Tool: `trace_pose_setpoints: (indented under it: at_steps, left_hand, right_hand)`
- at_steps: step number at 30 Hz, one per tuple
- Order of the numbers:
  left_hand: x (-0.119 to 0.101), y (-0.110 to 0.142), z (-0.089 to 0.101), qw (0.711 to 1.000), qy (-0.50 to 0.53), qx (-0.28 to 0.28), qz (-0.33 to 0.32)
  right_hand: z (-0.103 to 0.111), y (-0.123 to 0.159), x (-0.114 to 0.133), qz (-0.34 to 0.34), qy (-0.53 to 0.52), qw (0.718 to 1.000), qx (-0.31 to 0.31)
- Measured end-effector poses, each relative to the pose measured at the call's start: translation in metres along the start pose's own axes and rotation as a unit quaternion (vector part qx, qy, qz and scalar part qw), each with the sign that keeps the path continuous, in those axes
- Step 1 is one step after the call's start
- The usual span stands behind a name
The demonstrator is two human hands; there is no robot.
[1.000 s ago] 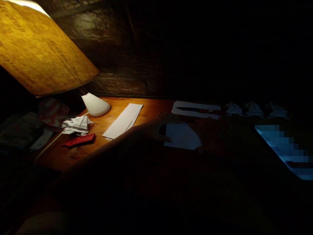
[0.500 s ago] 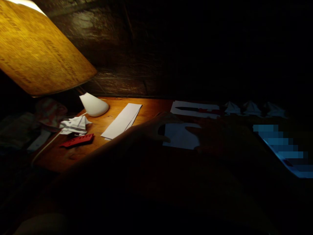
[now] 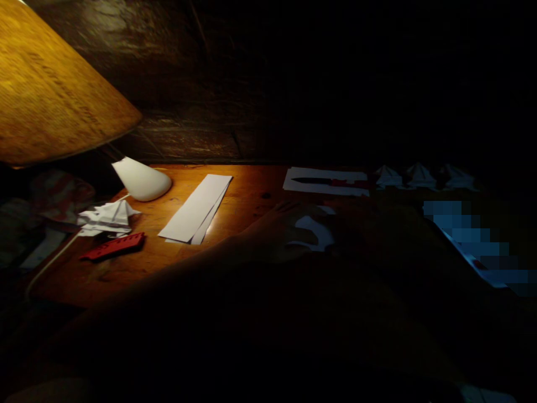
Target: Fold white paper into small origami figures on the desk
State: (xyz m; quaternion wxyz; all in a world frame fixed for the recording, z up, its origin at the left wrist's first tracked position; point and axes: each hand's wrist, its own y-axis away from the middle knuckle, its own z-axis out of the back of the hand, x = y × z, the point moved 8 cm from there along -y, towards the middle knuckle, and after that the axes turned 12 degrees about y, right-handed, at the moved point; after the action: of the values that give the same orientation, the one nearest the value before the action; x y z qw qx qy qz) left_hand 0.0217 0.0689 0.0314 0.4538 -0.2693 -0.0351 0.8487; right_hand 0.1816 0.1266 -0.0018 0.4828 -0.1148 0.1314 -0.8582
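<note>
A small white sheet of paper (image 3: pixel 321 232) lies in deep shadow on the wooden desk between my hands. My left hand (image 3: pixel 285 228) reaches in from the left, its fingers and thumb curved around the sheet's left part and holding it. From the right, my right hand (image 3: pixel 350 224) is at the sheet's right edge; it shows only as a dim shape, with its fingers over the paper. Much of the sheet is hidden under both hands. Just beyond them a knife (image 3: pixel 321 182) with a dark blade and red handle rests on some white paper (image 3: pixel 293 172).
At left stands a lamp (image 3: pixel 142 179) with a yellow shade (image 3: pixel 62 89). Near it are folded paper (image 3: pixel 111 217), a red toothed object (image 3: pixel 115 246) and long paper strips (image 3: pixel 197 207). Several folded paper shapes (image 3: pixel 419 176) line the back right. A bluish, pixelated screen (image 3: pixel 470 240) glows at right.
My left hand has moved further over the sheet, and less of the paper shows between the hands. The whole view has shifted, so the desk things appear further left.
</note>
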Motion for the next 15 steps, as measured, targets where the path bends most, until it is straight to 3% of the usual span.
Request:
trace_pose_setpoints:
  at_steps: [5, 15]
  left_hand:
    - [0.001, -0.001, 0.000, 1.000, -0.020, -0.005, 0.006]
    - [-0.010, -0.006, -0.004, 0.997, -0.073, -0.024, -0.011]
  right_hand:
    - [0.006, -0.006, -0.002, -0.028, -0.064, 0.997, 0.016]
    - [0.013, -0.012, -0.008, -0.017, -0.143, 0.990, -0.002]
